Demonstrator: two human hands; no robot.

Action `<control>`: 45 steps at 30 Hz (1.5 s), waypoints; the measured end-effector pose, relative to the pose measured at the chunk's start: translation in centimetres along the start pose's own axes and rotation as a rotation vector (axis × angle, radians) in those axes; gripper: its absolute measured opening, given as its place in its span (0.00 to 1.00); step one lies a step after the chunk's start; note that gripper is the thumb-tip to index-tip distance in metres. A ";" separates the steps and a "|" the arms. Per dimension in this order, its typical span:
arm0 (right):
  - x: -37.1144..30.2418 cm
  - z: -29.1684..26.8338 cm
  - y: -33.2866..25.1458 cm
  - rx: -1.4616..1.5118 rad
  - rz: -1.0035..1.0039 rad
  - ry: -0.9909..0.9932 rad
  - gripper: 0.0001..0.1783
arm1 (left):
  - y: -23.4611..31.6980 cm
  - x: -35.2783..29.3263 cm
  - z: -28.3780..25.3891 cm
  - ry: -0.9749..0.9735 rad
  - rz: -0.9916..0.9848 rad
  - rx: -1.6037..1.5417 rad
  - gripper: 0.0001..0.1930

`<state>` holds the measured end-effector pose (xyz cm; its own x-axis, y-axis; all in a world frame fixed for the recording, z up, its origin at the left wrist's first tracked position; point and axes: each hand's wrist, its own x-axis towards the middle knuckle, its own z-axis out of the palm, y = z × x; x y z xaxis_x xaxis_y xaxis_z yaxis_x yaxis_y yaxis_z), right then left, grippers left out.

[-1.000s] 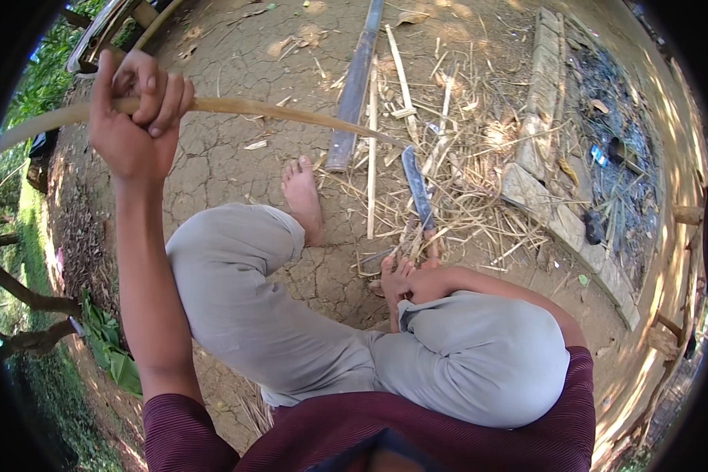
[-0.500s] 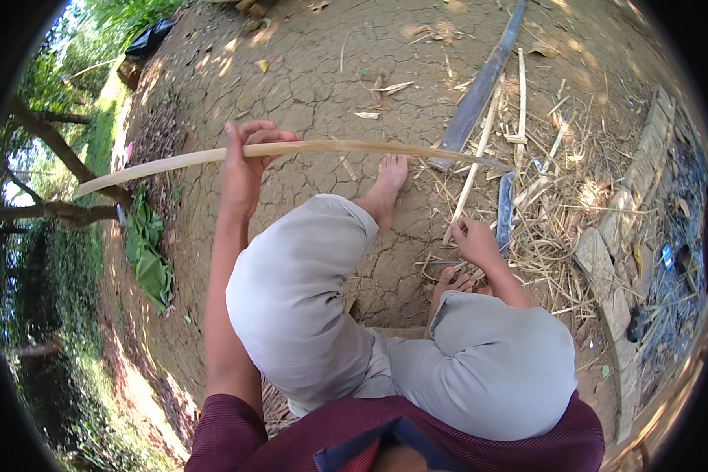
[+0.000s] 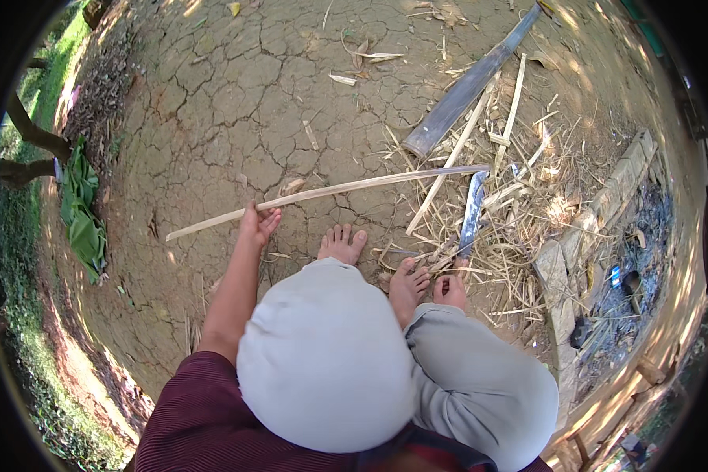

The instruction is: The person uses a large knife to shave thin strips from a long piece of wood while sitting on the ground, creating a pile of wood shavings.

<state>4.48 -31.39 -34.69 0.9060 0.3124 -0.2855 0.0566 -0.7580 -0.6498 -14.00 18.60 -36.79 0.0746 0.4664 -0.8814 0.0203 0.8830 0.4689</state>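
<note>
Head view: a person sits on cracked dry ground [image 3: 212, 118], knees drawn up in grey trousers, bare feet forward.
Step in hand: by my reading, the long bamboo strip [image 3: 330, 193] is being laid out or lined up across the ground ahead of the feet; splitting or trimming looks like the wider work, judging from the shavings.
Bamboo strip: a pale, thin slat running from about 9 o'clock of the picture's middle up toward 2 o'clock, its near end just past the left hand and its far end among the split bamboo litter [image 3: 511, 204].
Left hand: the left hand [image 3: 257, 224] reaches out at 10 o'clock of the left foot [image 3: 341, 244], arm nearly straight, fingers hooked loosely over the strip from below; a light hold, not a clench.
Right hand: the right hand [image 3: 450, 289] sits low by the right foot [image 3: 407, 285], at the handle end of the long knife [image 3: 472, 214]; whether it grips the handle or only rests there I cannot tell.
Knife: blade flat on the litter, pointing to 12 o'clock, its tip close under the strip.
Next move calls for: a firmer left-hand hold to steady the strip, and a sure grip on the knife handle before the blade is lifted near the toes.
Nearby: a dark plank [image 3: 468, 86] at 1 o'clock, green leaves [image 3: 82, 212] at 9 o'clock.
</note>
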 end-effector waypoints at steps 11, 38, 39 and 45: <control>2.1 -2.1 -1.7 -0.168 0.079 0.089 0.10 | -3.1 -6.8 7.0 0.024 1.292 1.293 0.16; 7.0 -3.0 -2.8 -0.664 0.248 -0.080 0.30 | -6.2 -13.0 17.6 -0.926 0.207 1.078 0.19; 6.9 -2.9 -3.6 -0.714 0.306 -0.093 0.30 | -6.7 -13.1 17.9 -0.951 0.214 1.068 0.20; 5.8 -4.1 -7.8 -0.714 0.220 -0.127 0.25 | -6.8 -15.9 19.6 -0.934 -0.068 1.108 0.22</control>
<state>10.99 -26.00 -28.35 0.8748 0.1419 -0.4631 0.1772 -0.9836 0.0332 4.23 4.12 -24.91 0.6432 -0.1604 -0.7487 0.7636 0.2063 0.6119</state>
